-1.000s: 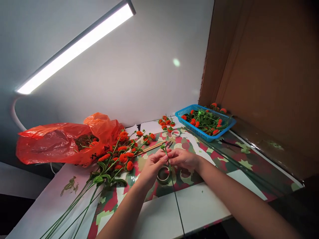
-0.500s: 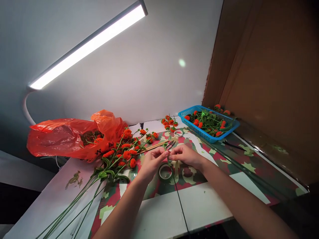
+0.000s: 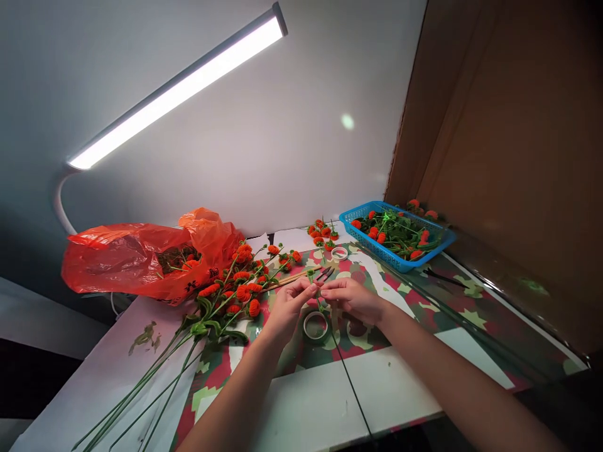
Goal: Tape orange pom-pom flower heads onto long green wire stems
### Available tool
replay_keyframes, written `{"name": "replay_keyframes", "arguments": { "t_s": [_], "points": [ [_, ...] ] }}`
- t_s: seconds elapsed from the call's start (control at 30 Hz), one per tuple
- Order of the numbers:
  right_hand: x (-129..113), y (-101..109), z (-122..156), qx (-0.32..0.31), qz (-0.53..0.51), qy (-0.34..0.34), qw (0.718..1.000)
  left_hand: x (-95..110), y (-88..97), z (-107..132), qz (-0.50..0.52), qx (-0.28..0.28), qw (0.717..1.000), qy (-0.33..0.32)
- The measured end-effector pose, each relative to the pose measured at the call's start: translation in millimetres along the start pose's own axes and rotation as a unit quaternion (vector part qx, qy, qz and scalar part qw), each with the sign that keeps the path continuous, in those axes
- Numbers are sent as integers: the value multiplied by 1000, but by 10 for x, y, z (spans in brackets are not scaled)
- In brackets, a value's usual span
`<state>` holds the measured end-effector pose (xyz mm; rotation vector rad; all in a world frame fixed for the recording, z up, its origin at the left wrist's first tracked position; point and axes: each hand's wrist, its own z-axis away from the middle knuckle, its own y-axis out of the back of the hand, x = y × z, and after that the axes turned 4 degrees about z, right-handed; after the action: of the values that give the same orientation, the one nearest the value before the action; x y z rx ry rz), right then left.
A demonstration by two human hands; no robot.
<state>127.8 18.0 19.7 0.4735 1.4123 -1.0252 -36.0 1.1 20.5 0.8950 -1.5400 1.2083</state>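
Note:
My left hand (image 3: pixel 293 307) and my right hand (image 3: pixel 352 298) meet fingertip to fingertip over the table. Both pinch a thin wire flower stem (image 3: pixel 347 371), which runs down toward the near table edge and ends in a small green tip above the fingers. Just below the hands lies a roll of tape (image 3: pixel 305 326). Beyond them are pliers (image 3: pixel 325 274) and a pair of wooden sticks (image 3: pixel 293 277). To the left of my left hand, orange crocheted-looking flowers (image 3: pixel 244 292) with long green stems lie in a bunch.
A red plastic bag (image 3: pixel 117 257) with more flowers sits at the left, under a lit lamp (image 3: pixel 183 85). A blue basket (image 3: pixel 400 265) of flowers and greenery stands at the back right. Small orange flower heads (image 3: pixel 323 232) and a white tape roll (image 3: pixel 339 259) lie at the back.
The view has shifted slightly, so everything sits a little further right. My hands stay together on the stem, with the right fingers turned slightly.

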Motion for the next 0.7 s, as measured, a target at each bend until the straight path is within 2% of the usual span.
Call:
{"name": "replay_keyframes", "arguments": {
  "t_s": [0.13,0.27,0.47,0.57,0.7],
  "points": [
    [25,-32,0,-16,-26,-3,1000,-29,5,-5,2,6,1000,-2],
    [88,-48,-23,5,-27,4,1000,-40,-1,-6,4,4,1000,-4],
    [108,-72,-40,-34,-104,-24,994,-33,-21,6,15,16,1000,-21],
    [108,-95,-47,6,-98,-7,995,-20,-50,17,11,29,999,-10],
    [70,-176,-22,103,-12,4,995,18,-93,31,-12,76,996,36]
  ]
}}
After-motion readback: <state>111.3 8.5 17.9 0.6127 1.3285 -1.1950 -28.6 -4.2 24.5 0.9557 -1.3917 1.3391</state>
